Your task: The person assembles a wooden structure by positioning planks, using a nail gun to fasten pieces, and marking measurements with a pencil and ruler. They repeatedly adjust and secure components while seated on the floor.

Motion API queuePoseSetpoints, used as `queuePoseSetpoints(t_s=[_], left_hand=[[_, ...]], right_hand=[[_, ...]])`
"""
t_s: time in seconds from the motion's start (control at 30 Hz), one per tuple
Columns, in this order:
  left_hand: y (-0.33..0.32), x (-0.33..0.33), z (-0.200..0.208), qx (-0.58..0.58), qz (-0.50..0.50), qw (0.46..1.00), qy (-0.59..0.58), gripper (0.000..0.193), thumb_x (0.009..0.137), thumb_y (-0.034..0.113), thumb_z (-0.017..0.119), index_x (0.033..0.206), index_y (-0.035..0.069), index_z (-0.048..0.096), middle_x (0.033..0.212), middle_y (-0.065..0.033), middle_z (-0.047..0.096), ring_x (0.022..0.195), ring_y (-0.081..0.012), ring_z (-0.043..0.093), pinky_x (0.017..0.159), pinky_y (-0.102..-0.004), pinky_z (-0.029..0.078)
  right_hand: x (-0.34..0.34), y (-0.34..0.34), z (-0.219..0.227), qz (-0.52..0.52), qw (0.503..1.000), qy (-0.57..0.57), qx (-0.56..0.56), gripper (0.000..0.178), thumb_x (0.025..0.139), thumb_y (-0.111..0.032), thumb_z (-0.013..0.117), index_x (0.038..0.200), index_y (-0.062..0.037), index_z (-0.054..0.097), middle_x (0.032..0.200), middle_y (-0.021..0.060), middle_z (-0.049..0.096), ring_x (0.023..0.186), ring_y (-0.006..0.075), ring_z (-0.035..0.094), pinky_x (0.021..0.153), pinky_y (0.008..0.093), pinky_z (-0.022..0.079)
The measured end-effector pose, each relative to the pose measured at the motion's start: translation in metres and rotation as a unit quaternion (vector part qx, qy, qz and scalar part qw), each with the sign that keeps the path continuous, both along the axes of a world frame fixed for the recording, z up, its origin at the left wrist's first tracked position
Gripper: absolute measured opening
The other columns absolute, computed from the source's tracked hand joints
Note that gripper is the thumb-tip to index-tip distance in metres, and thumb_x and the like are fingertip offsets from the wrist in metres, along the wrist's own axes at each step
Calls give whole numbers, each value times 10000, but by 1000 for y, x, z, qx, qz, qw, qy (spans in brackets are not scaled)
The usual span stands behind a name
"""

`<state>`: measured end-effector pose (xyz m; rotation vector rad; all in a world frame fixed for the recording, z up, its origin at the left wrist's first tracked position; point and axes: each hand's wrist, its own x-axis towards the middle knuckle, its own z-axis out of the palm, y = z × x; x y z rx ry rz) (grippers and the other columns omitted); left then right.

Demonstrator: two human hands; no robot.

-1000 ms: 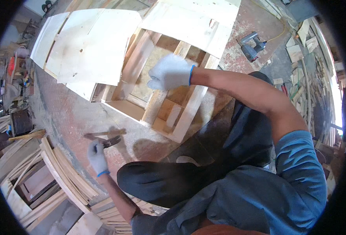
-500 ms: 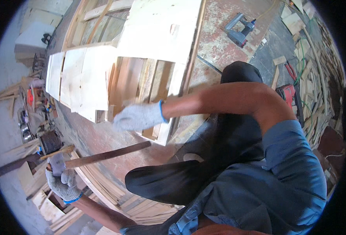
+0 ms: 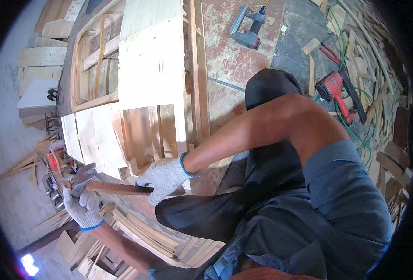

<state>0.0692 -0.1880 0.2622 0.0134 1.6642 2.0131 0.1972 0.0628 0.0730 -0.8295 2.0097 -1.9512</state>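
A hammer (image 3: 117, 188) with a brown wooden handle and a grey metal head lies across both my gloved hands. My left hand (image 3: 84, 209) is closed around it at the head end. Toward the other end of the handle, my right hand (image 3: 166, 178) has its fingers around the wood, and a short end shows beyond it. Just past the hammer stands a wooden frame (image 3: 180, 123) partly covered with pale plywood sheets (image 3: 151, 65). Its near end has an uncovered section where inner slats show. My right hand is close to that near corner.
On the floor to the far right lie a grey nail gun (image 3: 248, 30) and a red nail gun (image 3: 338, 93) with a green hose (image 3: 367, 135). Wood scraps (image 3: 356, 51) pile up along the right. Thin wooden strips (image 3: 143, 233) are stacked near my left forearm.
My right hand has come down from the frame's corner onto the hammer handle. My left hand still holds the head end. The view has shifted, with the frame now further left and lower.
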Motion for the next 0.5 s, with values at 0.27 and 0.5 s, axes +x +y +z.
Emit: queuePoseSetpoints(t_s=[0.27, 0.5], left_hand=[[136, 4, 15, -52, -44, 992, 109, 342, 1041, 306, 509, 1107, 6, 659, 939, -80, 701, 770, -148, 662, 638, -277, 535], [187, -46, -121, -241, 129, 935, 226, 231, 1012, 228, 508, 1093, 44, 621, 936, -74, 650, 760, -172, 632, 671, -350, 541]], right_hand=[[4, 14, -11, -81, 972, -217, -50, 430, 813, -390, 716, 992, 0, 691, 623, 111, 634, 575, 230, 646, 571, 390, 527], [-45, 130, 2, -308, 938, -92, 133, 461, 952, -403, 600, 1076, 31, 695, 633, 116, 654, 551, 178, 638, 499, 341, 526]])
